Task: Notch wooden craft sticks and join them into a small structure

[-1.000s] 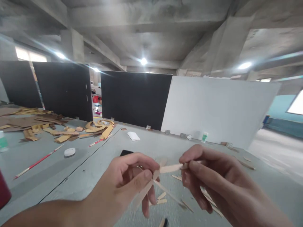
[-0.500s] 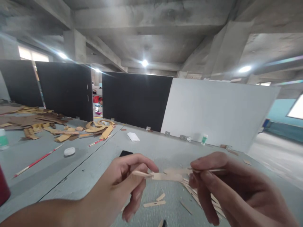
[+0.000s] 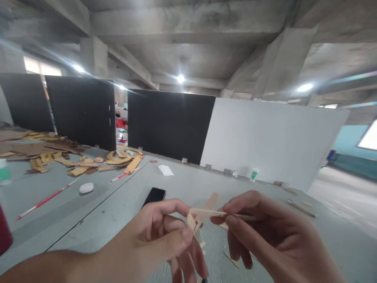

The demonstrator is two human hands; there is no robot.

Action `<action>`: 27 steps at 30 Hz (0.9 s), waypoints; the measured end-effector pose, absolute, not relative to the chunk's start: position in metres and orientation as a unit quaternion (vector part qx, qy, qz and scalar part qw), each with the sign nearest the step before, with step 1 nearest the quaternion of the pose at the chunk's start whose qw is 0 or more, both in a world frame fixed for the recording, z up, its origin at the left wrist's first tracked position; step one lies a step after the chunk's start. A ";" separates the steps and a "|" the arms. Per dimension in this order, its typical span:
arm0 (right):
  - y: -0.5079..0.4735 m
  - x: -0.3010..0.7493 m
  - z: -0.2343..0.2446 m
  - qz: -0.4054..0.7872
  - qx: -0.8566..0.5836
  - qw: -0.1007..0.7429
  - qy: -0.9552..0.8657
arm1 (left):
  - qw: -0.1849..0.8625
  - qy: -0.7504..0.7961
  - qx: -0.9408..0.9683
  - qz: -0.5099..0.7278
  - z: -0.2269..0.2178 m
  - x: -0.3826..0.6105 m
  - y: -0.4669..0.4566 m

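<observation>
Between thumb and fingers, my left hand (image 3: 165,236) grips a small piece of joined wooden craft sticks (image 3: 211,201), one of which points up and away. My right hand (image 3: 262,228) pinches a single craft stick (image 3: 210,212), seen nearly edge-on. Its far end meets the joined piece at my left fingertips; I cannot tell whether it is attached there. Below the hands, a loose thin stick (image 3: 231,260) lies on the grey table (image 3: 118,224). More sticks are partly hidden behind my right hand.
A black phone (image 3: 154,195) lies beyond my left hand. Left of it are a white case (image 3: 86,188), a red-and-white stick (image 3: 47,199) and cardboard scraps (image 3: 79,164). A small glue bottle (image 3: 254,174) stands before the white panel (image 3: 271,137); black panels (image 3: 171,125) adjoin it.
My right hand has moved left, bringing its stick against the joined piece. My left hand has turned the piece, so one stick now points upward. More of the phone shows.
</observation>
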State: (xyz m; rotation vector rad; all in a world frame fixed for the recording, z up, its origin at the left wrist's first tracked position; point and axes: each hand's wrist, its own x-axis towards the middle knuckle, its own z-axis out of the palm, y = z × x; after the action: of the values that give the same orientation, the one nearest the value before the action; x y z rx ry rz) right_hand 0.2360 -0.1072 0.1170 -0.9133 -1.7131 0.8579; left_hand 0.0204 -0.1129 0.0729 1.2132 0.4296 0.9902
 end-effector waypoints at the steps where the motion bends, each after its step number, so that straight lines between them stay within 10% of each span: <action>1: -0.107 0.234 0.117 0.340 -0.371 0.490 -0.712 | 0.689 0.196 0.542 0.440 0.072 0.020 -0.114; 14: -0.103 0.235 0.106 0.129 -0.398 0.408 -0.811 | 0.682 0.196 0.570 0.414 0.073 0.020 -0.114; 27: -0.092 0.239 0.106 0.276 -0.389 0.362 -0.801 | 0.711 0.135 0.528 0.443 0.063 0.024 -0.108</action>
State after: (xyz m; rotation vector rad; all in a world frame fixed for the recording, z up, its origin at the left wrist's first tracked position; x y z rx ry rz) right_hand 0.2392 -0.0922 0.1059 -1.0020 -2.0622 0.7113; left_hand 0.0236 -0.1081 0.0625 1.1717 0.2997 0.9829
